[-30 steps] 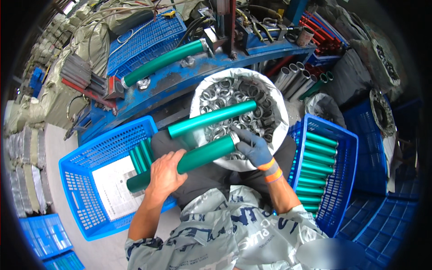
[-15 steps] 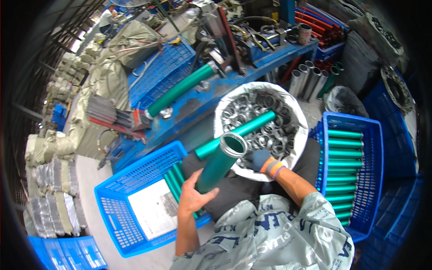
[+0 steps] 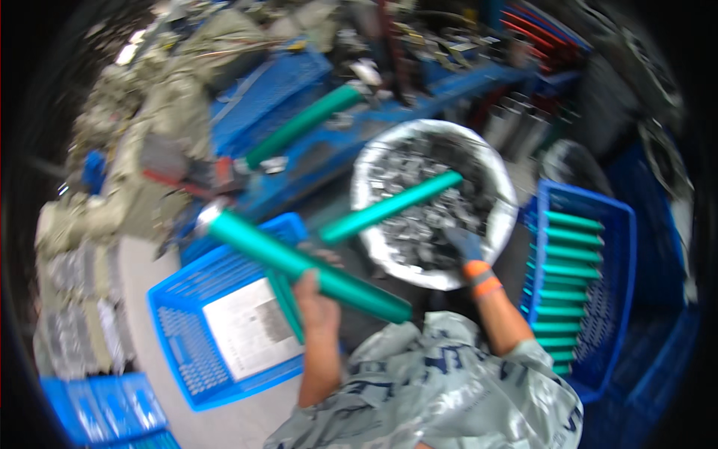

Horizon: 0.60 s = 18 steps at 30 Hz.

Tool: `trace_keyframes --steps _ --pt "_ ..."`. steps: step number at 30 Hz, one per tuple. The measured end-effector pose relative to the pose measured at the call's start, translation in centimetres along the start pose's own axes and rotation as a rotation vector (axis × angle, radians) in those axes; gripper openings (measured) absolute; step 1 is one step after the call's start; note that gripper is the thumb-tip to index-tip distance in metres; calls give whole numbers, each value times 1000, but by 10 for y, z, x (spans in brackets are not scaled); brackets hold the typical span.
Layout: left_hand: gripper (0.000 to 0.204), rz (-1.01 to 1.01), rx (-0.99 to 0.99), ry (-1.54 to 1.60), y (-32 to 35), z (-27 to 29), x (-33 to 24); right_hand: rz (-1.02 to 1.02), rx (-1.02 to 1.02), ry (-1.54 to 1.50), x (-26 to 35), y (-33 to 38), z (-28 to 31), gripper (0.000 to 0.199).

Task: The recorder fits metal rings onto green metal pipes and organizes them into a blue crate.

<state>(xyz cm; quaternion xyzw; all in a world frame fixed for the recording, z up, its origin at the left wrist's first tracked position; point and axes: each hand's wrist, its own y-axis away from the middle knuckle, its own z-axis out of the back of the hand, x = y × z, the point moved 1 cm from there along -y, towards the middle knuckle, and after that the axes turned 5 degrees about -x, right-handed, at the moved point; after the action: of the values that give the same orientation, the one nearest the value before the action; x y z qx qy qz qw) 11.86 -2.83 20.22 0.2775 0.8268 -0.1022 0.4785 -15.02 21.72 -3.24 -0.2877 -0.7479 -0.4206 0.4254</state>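
Blue bench [image 3: 449, 94], held green tube [image 3: 284, 253] partly hiding basket [image 3: 250, 388], likely metal rings [image 3: 420, 230]

blue metal tabletop [image 3: 303, 159], long green cylindrical tube [image 3: 305, 126] lengthwise over it, sm. silvery lump [image 3: 274, 165] next to tube, pale grey floor [image 3: 138, 277] w/ blue perforated plastic basket [image 3: 179, 359], stacked silver-grey bundles [image 3: 71, 333] & lt. blue plastic crates [image 3: 105, 404] further L

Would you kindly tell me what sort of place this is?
Probably a factory workshop: a white sack holds many small metal parts, a blue crate holds rows of green tubes, and a blue workbench stands behind.
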Motion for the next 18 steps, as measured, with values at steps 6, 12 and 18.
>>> trace_keyframes --steps 6,12,18 --pt "61 110 -181 86 8 13 26 -227 317 -765 60 56 -35 87" --pt "45 174 -217 147 14 -4 43 -18 395 -606 94 74 -47 114" --pt "45 155 -181 141 16 5 37 79 273 -181 115 79 -54 86"
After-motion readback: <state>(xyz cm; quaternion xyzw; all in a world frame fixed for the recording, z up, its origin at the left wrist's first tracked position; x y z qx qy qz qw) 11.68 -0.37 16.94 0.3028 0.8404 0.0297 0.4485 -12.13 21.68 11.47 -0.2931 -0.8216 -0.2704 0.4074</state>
